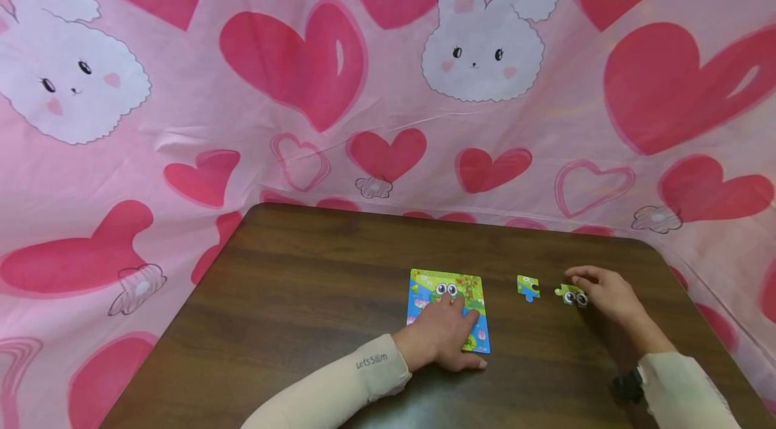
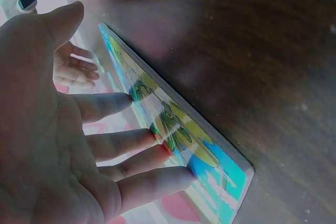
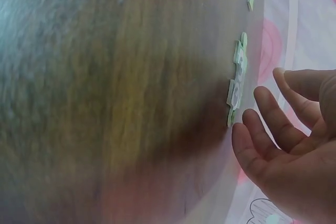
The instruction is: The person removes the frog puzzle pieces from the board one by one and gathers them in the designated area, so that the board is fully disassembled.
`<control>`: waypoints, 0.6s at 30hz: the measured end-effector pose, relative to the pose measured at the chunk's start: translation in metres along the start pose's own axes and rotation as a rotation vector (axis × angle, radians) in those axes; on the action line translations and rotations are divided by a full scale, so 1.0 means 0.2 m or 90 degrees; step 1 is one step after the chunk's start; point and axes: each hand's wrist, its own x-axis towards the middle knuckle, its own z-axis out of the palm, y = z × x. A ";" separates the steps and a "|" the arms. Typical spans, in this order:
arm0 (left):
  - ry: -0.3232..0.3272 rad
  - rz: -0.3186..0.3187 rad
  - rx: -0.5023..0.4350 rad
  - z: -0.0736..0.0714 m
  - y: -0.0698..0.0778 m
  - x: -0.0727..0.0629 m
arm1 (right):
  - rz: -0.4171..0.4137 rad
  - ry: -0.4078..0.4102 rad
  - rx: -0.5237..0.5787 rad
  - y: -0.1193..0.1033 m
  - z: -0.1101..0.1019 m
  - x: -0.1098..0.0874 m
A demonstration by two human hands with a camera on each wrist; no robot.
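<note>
My left hand (image 1: 441, 329) rests on a colourful frog picture board (image 1: 477, 287) lying flat on the table. In the left wrist view its extended fingertips (image 2: 181, 178) touch the board's printed face, and the thumb is held apart. To the right, my right hand (image 1: 613, 295) hovers beside a green jigsaw piece (image 1: 570, 294) printed with two big eyes. From the right wrist, its loosely bent fingers (image 3: 273, 119) appear apart from that piece (image 3: 239, 72), holding nothing. A second jigsaw piece (image 1: 526, 285), green and blue, lies between the board and the eye piece.
The brown wooden table (image 1: 291, 308) has rounded far corners. A pink curtain (image 1: 388, 106) with hearts and white rabbits hangs directly behind and along the sides. A dark band (image 1: 627, 386) sits around my right wrist.
</note>
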 end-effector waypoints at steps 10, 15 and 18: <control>0.009 0.006 -0.006 0.03 -0.01 0.00 | -0.002 0.021 0.045 0.00 -0.02 -0.02; 0.021 0.008 0.003 0.04 -0.01 -0.01 | 0.008 0.018 0.064 -0.01 -0.03 -0.01; 0.025 0.016 -0.001 0.04 -0.02 -0.02 | 0.011 0.011 0.095 -0.02 -0.03 0.00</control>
